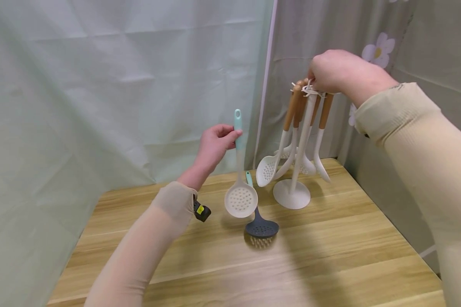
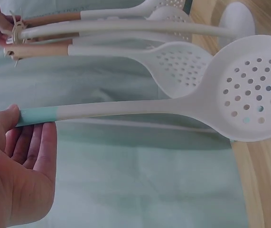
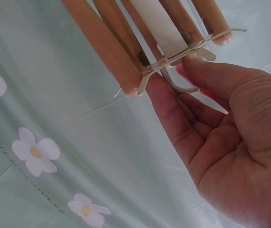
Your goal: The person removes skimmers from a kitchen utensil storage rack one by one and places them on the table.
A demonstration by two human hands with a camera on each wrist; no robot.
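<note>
Skimmer (image 1: 240,198) hanging over table (image 1: 330,264), left hand (image 1: 214,147) pinching teal handle end. Right hand (image 1: 336,71) pinching rack (image 1: 292,192) top hook. Risk: loose pinch slipping, skimmer swinging into rack, tipping it.

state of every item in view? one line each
White skimmer: held up by its teal handle, off the table.
Left hand: pinching the skimmer's handle.
Right hand: fingers on the top hooks of the rack.
Utensil rack: upright on the table, wooden-handled utensils hanging from it.
Dark skimmer: lying on the table.
</note>
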